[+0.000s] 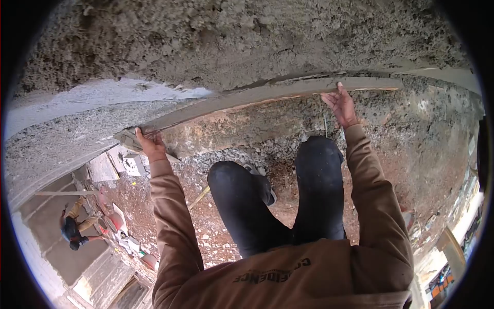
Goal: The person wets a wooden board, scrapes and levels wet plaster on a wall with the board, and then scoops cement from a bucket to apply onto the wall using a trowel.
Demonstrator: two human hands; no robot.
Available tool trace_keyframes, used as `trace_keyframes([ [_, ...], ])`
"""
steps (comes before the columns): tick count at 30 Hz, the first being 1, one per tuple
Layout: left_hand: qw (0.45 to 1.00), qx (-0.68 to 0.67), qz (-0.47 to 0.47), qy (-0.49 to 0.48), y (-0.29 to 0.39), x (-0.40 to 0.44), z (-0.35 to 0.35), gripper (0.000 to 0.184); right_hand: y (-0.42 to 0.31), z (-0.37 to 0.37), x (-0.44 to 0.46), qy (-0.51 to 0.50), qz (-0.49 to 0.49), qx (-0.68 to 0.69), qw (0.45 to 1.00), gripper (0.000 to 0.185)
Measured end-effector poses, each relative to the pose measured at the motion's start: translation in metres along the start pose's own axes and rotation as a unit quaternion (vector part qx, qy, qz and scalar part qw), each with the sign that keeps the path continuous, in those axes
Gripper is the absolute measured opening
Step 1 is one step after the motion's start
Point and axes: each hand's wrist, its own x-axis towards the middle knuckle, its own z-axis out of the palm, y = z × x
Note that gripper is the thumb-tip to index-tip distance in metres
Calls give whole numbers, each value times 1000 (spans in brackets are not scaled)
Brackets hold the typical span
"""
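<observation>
A long, narrow wooden board [247,99], smeared with grey mortar, lies along the lower part of a wall with rough wet-looking mortar [247,44]. My left hand [153,147] grips the board near its left end, thumb and fingers around the edge. Beside that hand is a grey, mortar-covered flat piece [128,139]; its kind is unclear. Toward the right end, my right hand [343,107] pinches the board's near edge, a fingertip resting on its face. Left of the board, a smoother pale strip [98,98] shows on the wall.
My bent knees [319,159] are close below the board. Reddish rubble ground [278,211] lies beneath. At the far left another person [74,226] bends near buckets [117,219] and scattered items. A light block [135,165] lies left of my left hand; planks [452,250] are at lower right.
</observation>
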Motion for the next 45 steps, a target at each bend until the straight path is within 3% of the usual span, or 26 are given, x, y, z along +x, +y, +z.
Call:
trace_keyframes([
  [4,997,28,39,-56,-5,28,-3,40,26,5,30,-24,-51,-6,998,54],
  [12,994,36,82,-61,-6,2,7,52,43,-8,56,-15,-206,10,978,49],
  [22,994,-1,50,-94,-37,-85,83,45,-49,-52,44,62,-311,5,948,49],
  [29,995,-38,57,-76,-70,-115,119,42,-93,-94,44,33,-322,-21,946,57],
  [33,994,-38,72,-69,-60,-103,100,44,-85,-69,36,43,-314,-57,947,66],
  [39,997,-64,45,-3,-12,-14,38,49,-50,34,2,31,-327,-55,943,52],
  [45,995,-92,24,2,-11,-21,50,53,-63,29,3,21,-342,-2,940,45],
])
